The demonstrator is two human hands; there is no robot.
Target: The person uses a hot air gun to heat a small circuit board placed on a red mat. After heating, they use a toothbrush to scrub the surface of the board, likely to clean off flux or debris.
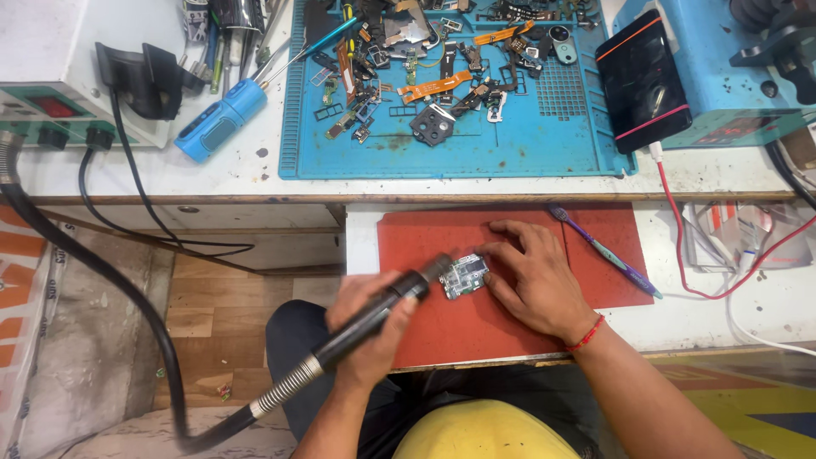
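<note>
**Hot-air nozzle at a small board**

Cluttered bench space fills the view: a blue mat (544, 144) strewn with phone parts sits on the upper shelf, and below it a pull-out ledge carries a red mat (442, 331). On that red mat lies a small circuit board (464, 276), between the two hands.

Risk, as I judge it: the nozzle tip sits just beside the right fingertips, so heat could catch them, and the light board could skid if the fingers ease off. The thick hose (127, 306) trailing down on the left could also tug the wand off its aim.

Left hand (371, 327) is wrapped fully closed round the black hot-air wand (382, 313), nozzle pointing at the board's left edge. Right hand (535, 276) lies flat and spread, palm down, fingers (493, 255) resting against the board's right side and steadying it without gripping. A purple toothbrush (605, 251) lies just beyond that hand, untouched.
</note>
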